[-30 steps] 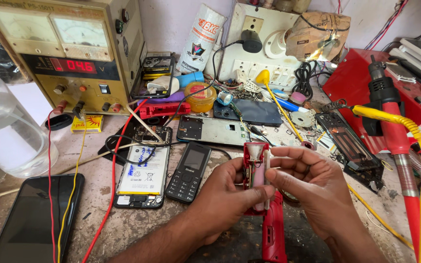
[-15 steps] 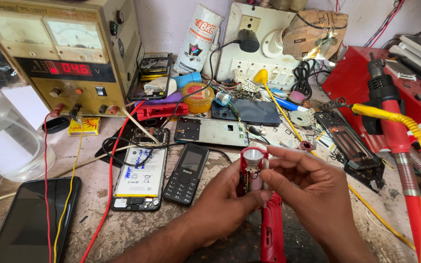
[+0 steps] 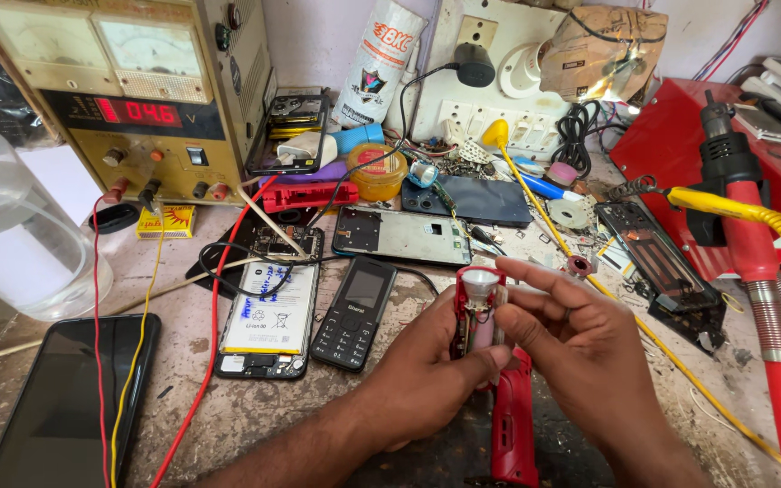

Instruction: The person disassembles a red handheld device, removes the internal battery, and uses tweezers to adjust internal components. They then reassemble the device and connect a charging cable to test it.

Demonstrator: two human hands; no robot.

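My left hand (image 3: 427,375) grips a small red torch (image 3: 478,307) with its casing open, upright, its silver reflector at the top. My right hand (image 3: 580,348) rests against the torch's right side, with fingertips touching near the reflector. Below my hands a red casing piece (image 3: 514,425) lies on the bench. A black keypad phone (image 3: 354,312) lies just left of my left hand.
A power supply with a red digit display (image 3: 128,99) stands at the back left, its red and yellow leads crossing the bench. An opened phone showing its battery (image 3: 268,312), a dark smartphone (image 3: 65,398), a clear plastic jar (image 3: 6,230), a phone frame (image 3: 401,235) and a red hot-air tool (image 3: 752,235) surround me.
The torch has been turned so its reflector faces the camera more. My right hand's fingers have shifted up to the torch's top. The view has moved slightly.
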